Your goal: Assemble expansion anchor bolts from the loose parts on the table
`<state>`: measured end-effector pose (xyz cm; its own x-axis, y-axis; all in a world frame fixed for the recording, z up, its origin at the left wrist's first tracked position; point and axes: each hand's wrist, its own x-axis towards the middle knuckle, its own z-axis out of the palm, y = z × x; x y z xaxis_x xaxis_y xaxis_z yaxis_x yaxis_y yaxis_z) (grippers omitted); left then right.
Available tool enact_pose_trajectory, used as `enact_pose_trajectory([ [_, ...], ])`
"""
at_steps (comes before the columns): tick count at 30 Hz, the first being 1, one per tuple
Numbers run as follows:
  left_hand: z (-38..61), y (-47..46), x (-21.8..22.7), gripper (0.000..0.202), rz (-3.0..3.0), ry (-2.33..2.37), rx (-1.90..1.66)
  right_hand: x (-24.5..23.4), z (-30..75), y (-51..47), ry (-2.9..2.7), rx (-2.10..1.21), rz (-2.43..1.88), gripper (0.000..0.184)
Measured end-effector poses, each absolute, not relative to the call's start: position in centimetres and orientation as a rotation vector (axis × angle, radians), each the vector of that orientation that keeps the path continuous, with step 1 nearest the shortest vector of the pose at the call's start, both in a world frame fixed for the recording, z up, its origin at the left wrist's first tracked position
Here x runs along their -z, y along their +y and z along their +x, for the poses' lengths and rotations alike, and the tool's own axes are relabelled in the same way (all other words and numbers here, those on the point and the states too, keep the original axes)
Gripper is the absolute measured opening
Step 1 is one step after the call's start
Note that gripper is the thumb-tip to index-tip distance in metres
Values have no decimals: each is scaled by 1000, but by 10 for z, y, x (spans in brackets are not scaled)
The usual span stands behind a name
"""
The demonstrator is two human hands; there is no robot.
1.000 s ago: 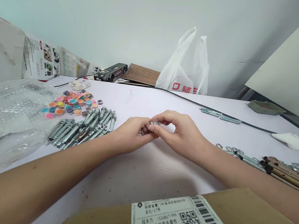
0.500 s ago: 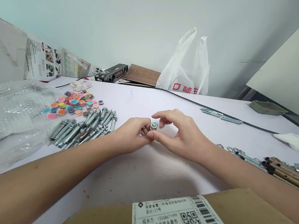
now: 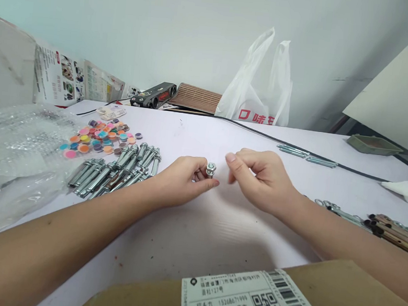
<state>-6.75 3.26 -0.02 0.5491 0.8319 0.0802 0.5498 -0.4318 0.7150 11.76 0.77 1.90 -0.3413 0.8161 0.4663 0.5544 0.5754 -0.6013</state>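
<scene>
My left hand (image 3: 187,180) is closed around an expansion bolt (image 3: 211,169), held upright between thumb and fingers. The bolt's hex nut and washer face up, while most of its shank is hidden by the hand. Just to the right, my right hand (image 3: 261,178) hovers apart from the bolt, fingers loosely curled and thumb sticking out, with nothing visible in it. Left of my left hand lies a pile of similar metal expansion bolts (image 3: 126,169).
Coloured discs (image 3: 100,136) and clear plastic wrap (image 3: 19,154) lie at left. Loose rods (image 3: 292,151), washers and tubes (image 3: 395,229) lie at right, near a green tray (image 3: 374,144). A cardboard box (image 3: 139,300) stands in front; a white bag (image 3: 256,90) and black cable (image 3: 242,127) are behind.
My right hand has come off the nut and moved slightly right, its fingers curling. My left hand still holds the bolt, now more exposed. The view has shifted slightly.
</scene>
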Motion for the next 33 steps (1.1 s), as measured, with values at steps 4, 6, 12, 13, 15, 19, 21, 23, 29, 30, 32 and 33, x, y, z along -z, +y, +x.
enact_pose_trajectory([
  [4,-68,33,2,28,2132,1098,-562,-19,118,9,-1964,-511,-1133,33],
  [6,-68,33,2,27,2125,1087,-558,-19,118,9,-2024,-592,-1055,29],
  [12,-69,32,1,28,2138,1100,-560,-19,121,7,-1880,-637,-1061,56],
  [13,-69,32,1,29,2135,1104,-558,-19,121,7,-1861,-624,-1076,54],
  [15,-68,32,0,28,2139,1095,-555,-19,119,7,-1899,-632,-1068,44],
  [19,-67,32,0,21,2144,1020,-538,-17,116,7,-2062,-738,-964,38],
  [21,-68,32,0,23,2139,1047,-548,-16,117,6,-1995,-703,-1004,50],
  [23,-68,32,1,27,2122,1095,-559,-16,120,5,-1857,-621,-1059,58],
  [29,-69,33,3,26,2110,1068,-541,-16,116,7,-1962,-655,-1040,39],
  [30,-69,33,2,25,2119,1050,-541,-16,115,7,-2011,-678,-1022,39],
  [32,-69,33,1,24,2126,1037,-544,-16,115,7,-2022,-703,-1026,48],
  [33,-69,32,1,24,2120,1048,-542,-16,116,6,-1976,-700,-1043,54],
])
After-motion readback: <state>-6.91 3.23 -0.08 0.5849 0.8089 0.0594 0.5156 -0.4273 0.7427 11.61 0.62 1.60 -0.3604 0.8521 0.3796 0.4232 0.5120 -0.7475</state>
